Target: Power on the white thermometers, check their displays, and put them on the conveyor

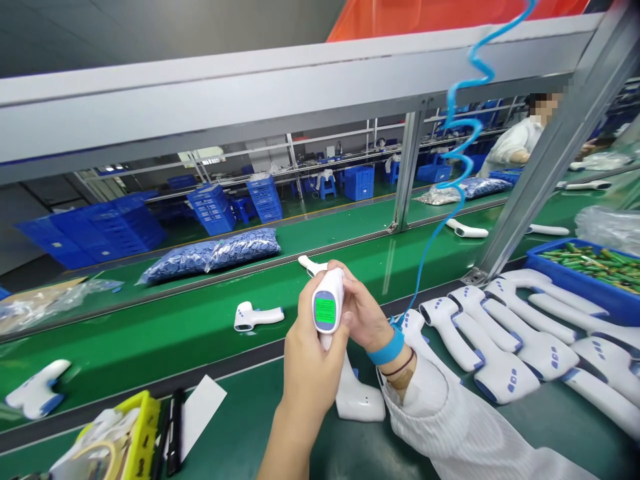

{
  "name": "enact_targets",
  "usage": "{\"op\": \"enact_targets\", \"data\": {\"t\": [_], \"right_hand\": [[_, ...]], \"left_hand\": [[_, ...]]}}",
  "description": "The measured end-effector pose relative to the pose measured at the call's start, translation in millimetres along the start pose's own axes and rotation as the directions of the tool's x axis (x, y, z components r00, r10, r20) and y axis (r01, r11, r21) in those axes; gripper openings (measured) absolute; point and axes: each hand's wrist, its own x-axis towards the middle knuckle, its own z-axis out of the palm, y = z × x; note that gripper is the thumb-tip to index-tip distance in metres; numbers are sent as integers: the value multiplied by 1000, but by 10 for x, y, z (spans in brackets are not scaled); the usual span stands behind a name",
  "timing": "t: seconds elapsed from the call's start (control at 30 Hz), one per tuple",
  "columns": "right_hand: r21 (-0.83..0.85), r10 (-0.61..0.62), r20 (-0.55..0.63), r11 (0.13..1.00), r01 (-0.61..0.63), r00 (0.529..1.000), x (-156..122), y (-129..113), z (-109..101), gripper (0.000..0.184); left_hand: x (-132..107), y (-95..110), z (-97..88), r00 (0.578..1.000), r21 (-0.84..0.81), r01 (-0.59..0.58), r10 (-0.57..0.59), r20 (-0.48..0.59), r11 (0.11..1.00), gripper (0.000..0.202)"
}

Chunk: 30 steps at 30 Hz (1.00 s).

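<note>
A white infrared thermometer [325, 309] is held up in front of me, its blue-framed screen lit green and facing me. My left hand [311, 353] is closed around its left side and handle. From the right, my right hand [364, 312] grips the same thermometer, fingers on its far side and thumb near the screen; a blue wrist strap [389, 347] with a coiled cord circles that wrist. Most of the handle is hidden by my hands. Just below them, another white thermometer [361, 400] lies on the green bench, partly covered by my right sleeve.
Several white thermometers [505, 377] lie in rows at right, beside a blue bin [537, 263] of green parts. More sit on the green conveyor [190, 340]. A yellow basket [145, 427] stands at lower left. Metal posts [407, 170] rise ahead. A co-worker [515, 143] is far right.
</note>
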Motion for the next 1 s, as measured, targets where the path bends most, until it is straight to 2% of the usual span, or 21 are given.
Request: {"op": "enact_targets", "data": {"t": [0.3,0.5,0.7,0.87,1.0], "right_hand": [[6,8,32,1000,-8,999,12,-8,-16,15],[-13,24,76,1000,-23,997,-26,-31,-4,34],[-28,7,84,1000,-5,996,-38,-16,-22,35],[-91,11,175,996,5,984,-46,3,-67,46],[-42,2,157,999,4,988,-40,15,-50,47]], "left_hand": [[-3,-4,-12,1000,80,4,-5,4,997,47],[-7,-14,-19,1000,65,3,-3,-6,998,50],[-9,-15,-20,1000,52,15,-14,-16,999,48],[-21,5,-34,999,95,32,-33,7,995,50],[-18,-35,-45,999,129,31,-33,13,991,55]]}}
